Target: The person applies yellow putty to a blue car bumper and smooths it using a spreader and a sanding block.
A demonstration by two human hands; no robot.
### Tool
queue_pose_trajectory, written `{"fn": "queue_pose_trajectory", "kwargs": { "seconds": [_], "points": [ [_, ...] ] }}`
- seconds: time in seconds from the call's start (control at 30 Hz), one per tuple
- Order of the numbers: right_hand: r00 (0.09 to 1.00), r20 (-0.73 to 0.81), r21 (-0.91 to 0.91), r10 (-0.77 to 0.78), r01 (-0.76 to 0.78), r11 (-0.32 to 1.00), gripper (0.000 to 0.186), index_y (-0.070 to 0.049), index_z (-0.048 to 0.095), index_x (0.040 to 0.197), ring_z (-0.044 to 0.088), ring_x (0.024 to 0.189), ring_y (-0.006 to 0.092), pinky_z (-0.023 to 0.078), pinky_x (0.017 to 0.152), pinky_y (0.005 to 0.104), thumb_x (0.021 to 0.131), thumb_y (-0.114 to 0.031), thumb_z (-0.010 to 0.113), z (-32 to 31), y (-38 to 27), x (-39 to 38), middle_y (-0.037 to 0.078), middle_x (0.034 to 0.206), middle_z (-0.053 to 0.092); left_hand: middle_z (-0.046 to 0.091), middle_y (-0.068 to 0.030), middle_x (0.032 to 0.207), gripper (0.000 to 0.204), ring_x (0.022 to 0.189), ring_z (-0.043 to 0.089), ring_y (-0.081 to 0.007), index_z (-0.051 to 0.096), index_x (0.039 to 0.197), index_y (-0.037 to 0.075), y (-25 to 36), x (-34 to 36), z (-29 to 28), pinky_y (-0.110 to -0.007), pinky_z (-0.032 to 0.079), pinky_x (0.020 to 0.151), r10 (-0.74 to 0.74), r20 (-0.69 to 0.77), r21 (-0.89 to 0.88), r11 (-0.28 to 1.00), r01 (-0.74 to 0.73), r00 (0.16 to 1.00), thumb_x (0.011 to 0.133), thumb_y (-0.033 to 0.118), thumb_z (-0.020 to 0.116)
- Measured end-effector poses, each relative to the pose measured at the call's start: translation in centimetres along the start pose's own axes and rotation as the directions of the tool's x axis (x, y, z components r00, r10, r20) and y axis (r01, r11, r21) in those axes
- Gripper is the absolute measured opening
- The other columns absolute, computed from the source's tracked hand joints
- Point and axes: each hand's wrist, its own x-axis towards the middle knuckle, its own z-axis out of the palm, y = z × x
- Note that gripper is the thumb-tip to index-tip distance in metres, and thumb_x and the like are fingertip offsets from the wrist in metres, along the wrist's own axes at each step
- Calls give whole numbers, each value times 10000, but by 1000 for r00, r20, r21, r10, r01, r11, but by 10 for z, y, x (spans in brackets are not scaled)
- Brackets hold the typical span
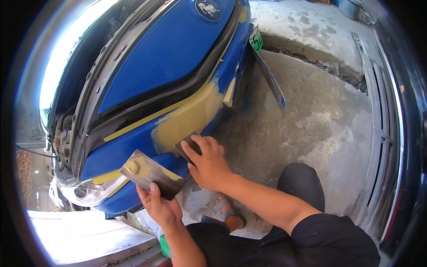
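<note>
Down low at the front corner of the blue car now, and the right hand [208, 161] is clamped on a small spreader [187, 144], its edge pressed flat against the patch of tan body filler [191, 116] on the blue bumper [133, 149]. The left hand [161, 205], nearer and lower, grips a metal mixing board [151, 174] from beneath, thumb on its near edge, with a dab of the same tan filler sitting at its far left corner. So both hands are closed, 1 on each tool. The filler patch runs from the middle of the bumper up toward the right, just under a strip of yellow masking tape [147, 119], and its edges look ragged against the paint. The headlight [91, 190] sits at the near left, well clear of the patch. By my read this is the spreading step, filler laid on but not yet levelled. The next pass calls for firm, even pressure and a shallow blade angle, feathering the lower edge without dragging filler onto the tape.
</note>
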Motion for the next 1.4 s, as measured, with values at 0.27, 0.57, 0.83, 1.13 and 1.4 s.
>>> {"fn": "queue_pose_trajectory", "kwargs": {
  "seconds": [0.27,0.57,0.83,1.13,1.4],
  "points": [
    [980,-140,70,144,-135,988,573,-106,446,1342,367,1162,409,370,910,526,799,-189,606,-16,22,37,170,1321,381,526,-111,1280,477,1166,513,-225,374,1364,26,4,-6,3,-393,380,1032,2,-45,-7,1000,-3,999,907,11,506],
    [999,-44,-22,-18,17,1000,647,-124,415,1379,355,1175,409,350,930,511,774,-158,642,29,7,-20,177,1337,347,518,-112,1293,453,1181,513,-233,373,1371,46,0,-5,-3,-420,387,1033,-10,-8,2,1000,10,1000,931,20,473],
    [970,-211,58,118,-109,992,585,-90,479,1329,398,1165,392,344,978,478,768,-141,635,-9,47,13,193,1303,414,513,-110,1305,452,1189,506,-230,376,1373,45,0,-7,-4,-412,375,1042,11,24,23,1000,-11,1000,933,26,479],
    [996,-86,83,7,1,997,612,-118,476,1346,400,1175,383,342,969,490,759,-148,646,35,27,-30,179,1314,404,516,-115,1300,432,1179,516,-229,387,1356,40,-1,-6,-8,-417,382,1040,-2,28,-4,1000,2,1000,935,23,484],
    [973,-213,124,87,-61,990,588,-56,473,1331,412,1158,397,343,992,465,772,-133,637,5,63,3,192,1288,426,530,-116,1284,437,1177,518,-223,390,1353,25,-1,-6,-2,-400,381,1041,-19,44,1,1000,19,999,927,13,487]
  ]
}}
